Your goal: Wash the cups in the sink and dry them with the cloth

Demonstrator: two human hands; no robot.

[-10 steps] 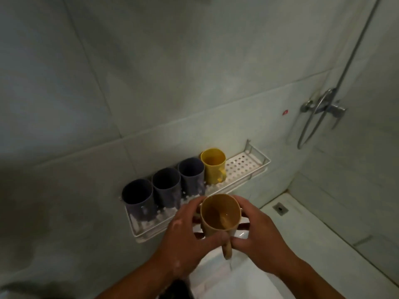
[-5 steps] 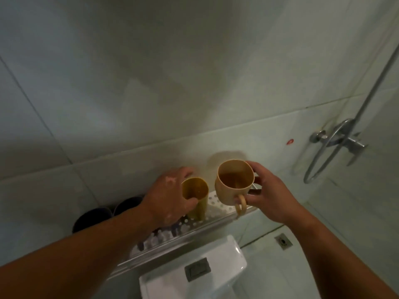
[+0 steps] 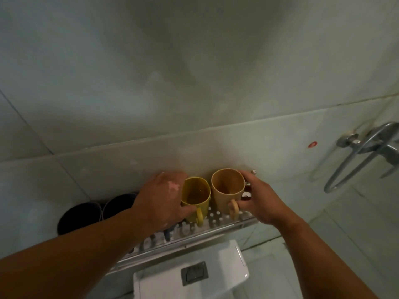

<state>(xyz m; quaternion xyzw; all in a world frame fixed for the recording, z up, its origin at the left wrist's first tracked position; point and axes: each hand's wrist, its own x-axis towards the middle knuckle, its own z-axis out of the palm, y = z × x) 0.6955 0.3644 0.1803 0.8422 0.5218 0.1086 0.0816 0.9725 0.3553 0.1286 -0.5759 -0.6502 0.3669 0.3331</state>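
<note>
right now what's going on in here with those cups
A person is handling two plastic mugs on a perforated metal wall shelf above a white toilet cistern. The left hand grips the yellow handled mug, which stands on the shelf. The right hand holds the tan handled mug at the shelf's right end, beside the yellow one; whether it rests fully on the shelf is unclear. Two dark cups stand further left. No sink or cloth is in view.

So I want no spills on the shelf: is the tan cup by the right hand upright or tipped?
Upright: the tan cup stands on the perforated shelf, mouth up, handle toward the camera, right hand holding it.
</note>
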